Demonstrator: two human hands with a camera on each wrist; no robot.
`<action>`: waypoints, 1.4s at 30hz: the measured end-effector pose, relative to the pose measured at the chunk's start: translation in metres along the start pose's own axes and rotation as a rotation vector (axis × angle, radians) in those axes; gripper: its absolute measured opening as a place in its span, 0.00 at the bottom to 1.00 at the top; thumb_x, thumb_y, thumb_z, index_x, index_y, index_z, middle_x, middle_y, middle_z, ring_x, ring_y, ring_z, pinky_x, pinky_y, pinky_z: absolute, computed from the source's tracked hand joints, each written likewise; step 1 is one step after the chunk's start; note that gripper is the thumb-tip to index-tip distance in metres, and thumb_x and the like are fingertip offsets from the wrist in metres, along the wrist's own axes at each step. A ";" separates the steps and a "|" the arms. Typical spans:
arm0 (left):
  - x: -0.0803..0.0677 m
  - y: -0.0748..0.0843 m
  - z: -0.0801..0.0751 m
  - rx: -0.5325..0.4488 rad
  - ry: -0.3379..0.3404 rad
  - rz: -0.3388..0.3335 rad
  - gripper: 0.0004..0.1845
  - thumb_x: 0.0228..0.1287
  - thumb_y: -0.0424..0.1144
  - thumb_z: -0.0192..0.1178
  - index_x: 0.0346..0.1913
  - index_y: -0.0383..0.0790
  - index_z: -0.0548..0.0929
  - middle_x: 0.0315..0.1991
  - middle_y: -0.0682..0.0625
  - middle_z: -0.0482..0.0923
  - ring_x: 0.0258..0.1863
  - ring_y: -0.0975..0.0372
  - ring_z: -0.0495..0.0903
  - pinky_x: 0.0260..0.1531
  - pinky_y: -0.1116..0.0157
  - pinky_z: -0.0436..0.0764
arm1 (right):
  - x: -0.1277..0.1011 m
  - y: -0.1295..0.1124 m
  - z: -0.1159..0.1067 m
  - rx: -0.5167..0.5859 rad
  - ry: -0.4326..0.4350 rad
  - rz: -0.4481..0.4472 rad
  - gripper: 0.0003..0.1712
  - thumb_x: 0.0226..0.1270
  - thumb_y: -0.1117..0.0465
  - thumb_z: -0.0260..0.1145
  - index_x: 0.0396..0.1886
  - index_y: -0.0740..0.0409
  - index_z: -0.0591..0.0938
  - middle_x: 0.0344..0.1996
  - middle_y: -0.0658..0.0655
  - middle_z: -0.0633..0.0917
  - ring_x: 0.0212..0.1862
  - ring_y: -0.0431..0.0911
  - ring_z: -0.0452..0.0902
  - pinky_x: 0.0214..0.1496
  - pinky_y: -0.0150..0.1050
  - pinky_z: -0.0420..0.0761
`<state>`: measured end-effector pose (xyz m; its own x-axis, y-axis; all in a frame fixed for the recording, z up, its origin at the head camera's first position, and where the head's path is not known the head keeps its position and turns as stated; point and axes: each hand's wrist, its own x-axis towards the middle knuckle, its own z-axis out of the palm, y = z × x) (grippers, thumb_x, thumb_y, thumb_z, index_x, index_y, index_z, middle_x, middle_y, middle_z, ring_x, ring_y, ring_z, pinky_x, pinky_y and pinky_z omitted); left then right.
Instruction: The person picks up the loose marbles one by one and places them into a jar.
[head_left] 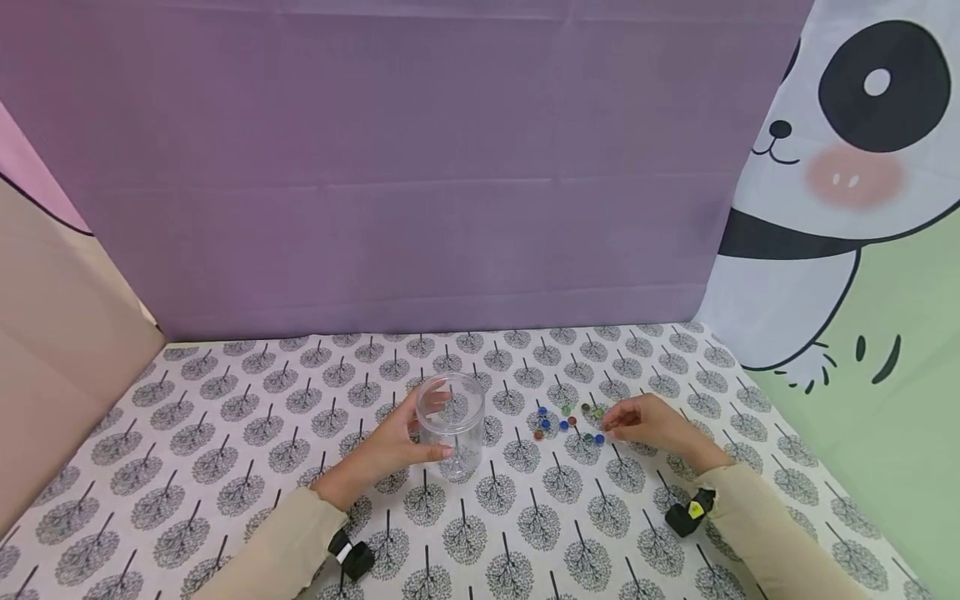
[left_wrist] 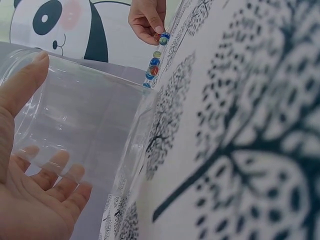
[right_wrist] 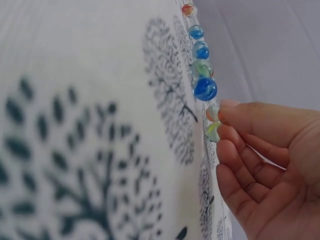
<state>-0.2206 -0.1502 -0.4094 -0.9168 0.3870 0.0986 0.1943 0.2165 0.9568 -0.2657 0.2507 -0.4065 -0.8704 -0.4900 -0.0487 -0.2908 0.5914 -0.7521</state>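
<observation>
My left hand (head_left: 390,446) holds a clear plastic jar (head_left: 468,442) upright on the table, thumb on its near side and fingers around its far side. I see no lid on it. To the right, my right hand (head_left: 648,425) pinches a small orange glass marble (left_wrist: 156,36) between thumb and index fingertips, mostly hidden by them. Beside those fingertips lie a blue marble (right_wrist: 205,89) and a yellow-green marble (right_wrist: 213,132). Several more blue, red and green marbles, among them a red marble (head_left: 538,435), are scattered between the jar and my right hand.
A white cloth with a dark tree print (head_left: 247,450) covers the table. Behind it hangs a purple cloth backdrop (head_left: 405,183). A panda picture (head_left: 847,167) decorates the right side. Each wrist wears a small black camera.
</observation>
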 end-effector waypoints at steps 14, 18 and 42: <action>-0.001 0.001 -0.001 0.010 -0.011 0.023 0.52 0.46 0.34 0.72 0.73 0.50 0.53 0.69 0.41 0.61 0.64 0.40 0.63 0.63 0.42 0.62 | 0.007 -0.017 0.006 0.002 0.061 -0.025 0.12 0.59 0.63 0.67 0.42 0.63 0.83 0.33 0.55 0.85 0.34 0.45 0.80 0.36 0.32 0.82; 0.000 0.001 -0.001 0.012 -0.014 0.024 0.51 0.47 0.34 0.72 0.73 0.49 0.53 0.69 0.40 0.60 0.64 0.39 0.62 0.63 0.41 0.61 | 0.010 -0.024 0.011 0.016 0.061 -0.052 0.14 0.59 0.62 0.68 0.43 0.65 0.82 0.34 0.56 0.85 0.34 0.44 0.80 0.37 0.32 0.82; 0.002 -0.001 -0.001 0.006 -0.019 0.020 0.51 0.47 0.33 0.72 0.72 0.50 0.53 0.69 0.41 0.60 0.61 0.39 0.66 0.60 0.43 0.66 | 0.022 -0.058 0.032 0.023 0.035 -0.169 0.13 0.60 0.66 0.66 0.44 0.65 0.82 0.35 0.57 0.85 0.35 0.41 0.80 0.34 0.33 0.82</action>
<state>-0.2227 -0.1505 -0.4098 -0.9058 0.4085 0.1125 0.2150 0.2142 0.9528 -0.2555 0.1853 -0.3847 -0.8235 -0.5580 0.1021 -0.4249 0.4875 -0.7628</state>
